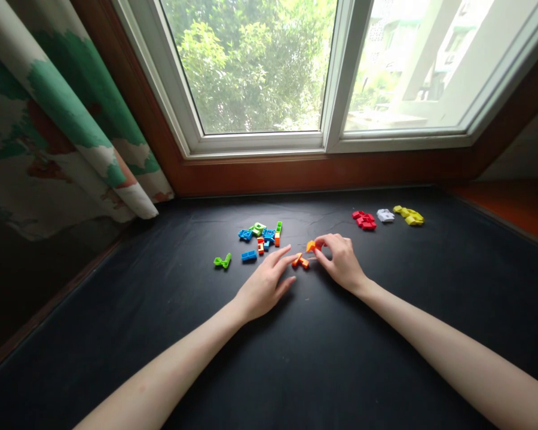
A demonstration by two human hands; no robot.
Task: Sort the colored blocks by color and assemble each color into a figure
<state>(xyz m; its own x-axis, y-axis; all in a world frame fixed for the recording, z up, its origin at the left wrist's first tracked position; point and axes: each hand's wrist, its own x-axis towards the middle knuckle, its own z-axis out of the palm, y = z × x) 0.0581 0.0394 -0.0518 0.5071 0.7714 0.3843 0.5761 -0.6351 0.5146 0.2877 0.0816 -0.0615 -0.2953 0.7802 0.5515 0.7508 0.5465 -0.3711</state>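
Black tabletop (296, 358) below a window: right hand (341, 263) pinches a small orange piece (311, 245); left hand (262, 286), open and empty, fingertips touch orange pieces (300, 261) lying beside. Judged light, rigid, slick plastic; best gripped by its edges.

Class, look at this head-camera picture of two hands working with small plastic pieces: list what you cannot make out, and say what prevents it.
1. Orange piece at the right hand: shape partly hidden by the fingertips.
2. Orange pieces by the left hand: too small to tell whether they are joined.
3. Mixed pile: pieces overlap, count unclear.
4. Red, white and yellow pieces: too small for detail.
5. Both elbows: cut off by the bottom edge.
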